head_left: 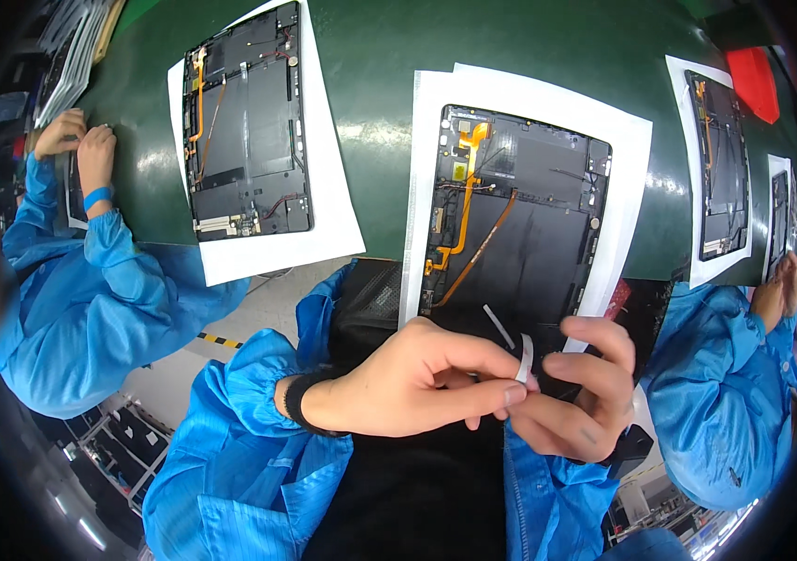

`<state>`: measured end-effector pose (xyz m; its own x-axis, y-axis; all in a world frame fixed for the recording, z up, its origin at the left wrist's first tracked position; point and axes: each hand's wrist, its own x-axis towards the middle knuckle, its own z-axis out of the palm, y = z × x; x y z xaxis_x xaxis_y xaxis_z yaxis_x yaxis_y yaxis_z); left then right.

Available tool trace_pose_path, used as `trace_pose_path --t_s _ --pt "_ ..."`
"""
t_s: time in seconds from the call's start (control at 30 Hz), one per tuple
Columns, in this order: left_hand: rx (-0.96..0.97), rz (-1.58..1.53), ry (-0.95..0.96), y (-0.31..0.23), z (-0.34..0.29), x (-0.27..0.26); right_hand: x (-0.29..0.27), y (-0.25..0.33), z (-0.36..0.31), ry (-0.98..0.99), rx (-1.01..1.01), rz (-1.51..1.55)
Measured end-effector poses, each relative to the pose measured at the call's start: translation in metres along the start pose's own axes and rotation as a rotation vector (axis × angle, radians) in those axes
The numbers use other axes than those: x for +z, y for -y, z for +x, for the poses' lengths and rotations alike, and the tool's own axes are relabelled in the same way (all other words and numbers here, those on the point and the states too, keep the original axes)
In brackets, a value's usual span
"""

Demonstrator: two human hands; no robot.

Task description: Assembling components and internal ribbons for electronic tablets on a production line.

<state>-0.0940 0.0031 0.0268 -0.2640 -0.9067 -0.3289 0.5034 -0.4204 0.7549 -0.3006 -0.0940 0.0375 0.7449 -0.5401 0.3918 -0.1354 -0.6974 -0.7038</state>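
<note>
In front of my body, my left hand (417, 379) pinches a narrow white strip (526, 357) between thumb and forefinger. My right hand (586, 397) meets it there, its thumb and forefinger closed at the strip's lower end and its other fingers loosely curled. Beyond my hands lies an opened tablet-like device (534, 234), dark inside, with orange flat cables and thin wires. It rests on white sheets (630, 159). A second thin white strip (499, 325) shows over the device's near edge, just beyond my fingers. My hands cover the device's near edge in part.
Similar opened devices lie on white sheets to the left (247, 131) and right (722, 168) on the green table (375, 56). One person (108, 299) works at far left, another (721, 383) at far right. A red object (752, 84) sits at the back right.
</note>
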Motion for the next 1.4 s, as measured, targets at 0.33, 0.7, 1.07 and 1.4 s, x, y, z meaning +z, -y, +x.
trace_pose_path --t_s 0.33,0.7,1.07,1.4 --pt "0.310 0.488 -0.092 0.013 -0.004 -0.002 0.002 -0.010 0.004 0.050 -0.002 0.046" --pt "0.311 0.611 -0.074 0.018 -0.002 0.004 0.005 0.001 -0.005 0.074 -0.103 -0.330" --pt "0.352 0.766 0.067 0.022 -0.003 -0.002 -0.003 -0.005 -0.003 0.051 0.164 -0.117" --pt "0.262 0.318 0.498 0.004 -0.014 -0.017 -0.090 -0.053 -0.081 0.156 1.004 -0.562"
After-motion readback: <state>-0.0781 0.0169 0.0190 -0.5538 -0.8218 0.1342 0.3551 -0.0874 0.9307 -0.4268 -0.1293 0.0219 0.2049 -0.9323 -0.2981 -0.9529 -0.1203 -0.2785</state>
